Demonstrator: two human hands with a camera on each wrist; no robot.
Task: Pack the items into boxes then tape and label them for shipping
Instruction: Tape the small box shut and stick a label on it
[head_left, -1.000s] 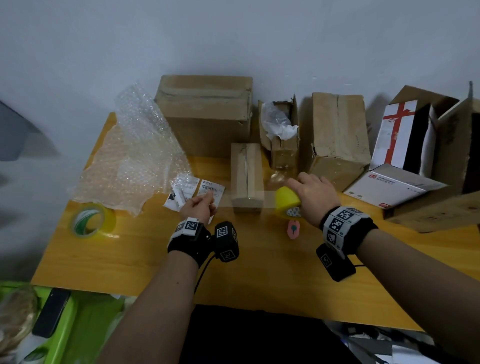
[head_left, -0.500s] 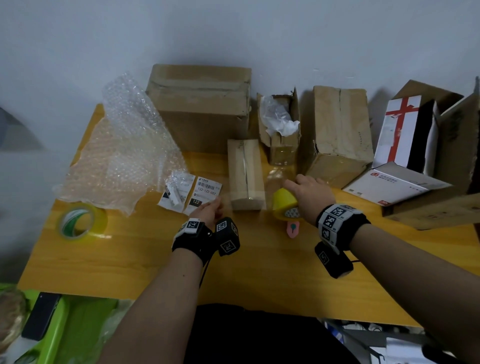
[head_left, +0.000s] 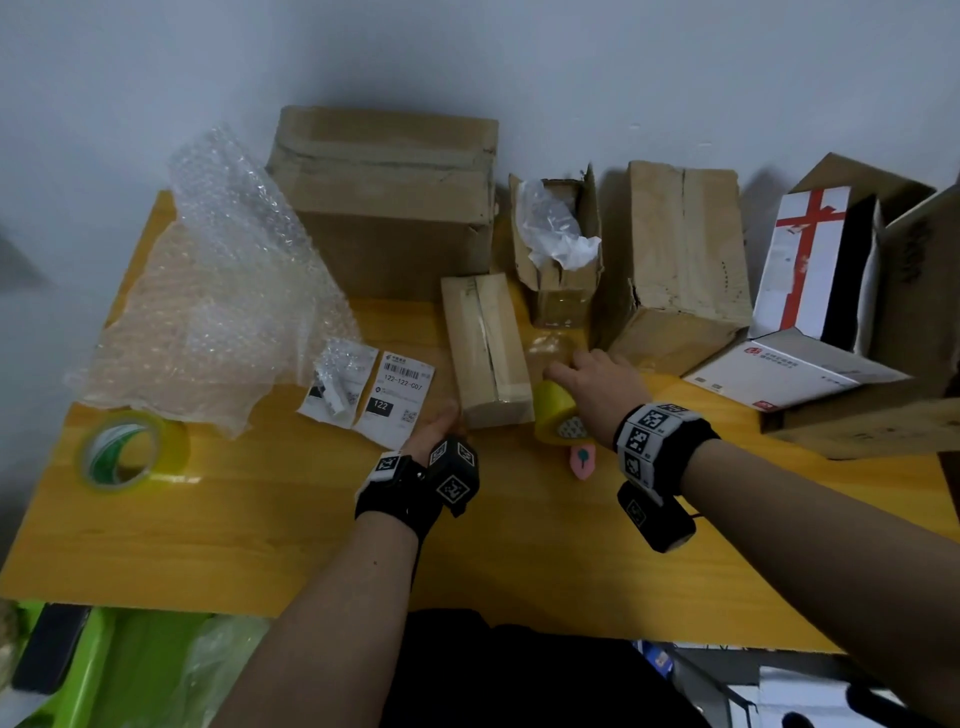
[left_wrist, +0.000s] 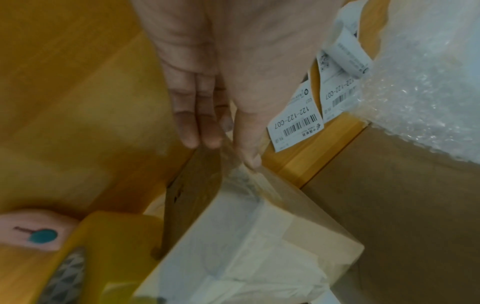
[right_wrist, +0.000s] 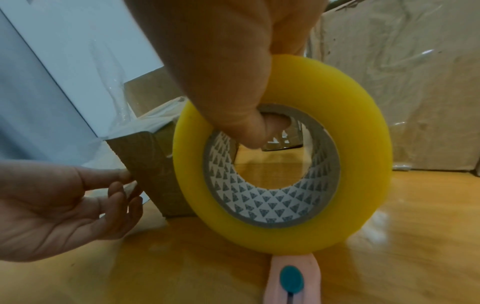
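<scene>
Near middle of the table: a small, long brown cardboard box is lying with its taped seam facing up, close enough for both hands to be working on its near end.
Right hand: the right hand is hooking its thumb through the core of a thick yellow roll of packing tape, fingers curling over the rim, so the roll is standing on edge just right of the box, probably to let tape run off freely.
Left hand: the left hand is reaching to the box's near-left corner, its straight fingertips touching a clear strip of tape there; it is pressing rather than gripping, likely to be bedding the strip down.
Cutter: a small pink cutter with a teal button is lying near the roll, ready for cutting the strip.
Labels: white printed shipping labels are lying just left of the box, waiting their turn.
Stage: taping is seemingly under way; labelling is not yet done.
Left side: a crumpled sheet of clear bubble wrap and a second, thinner yellow tape roll are sitting aside.
</scene>
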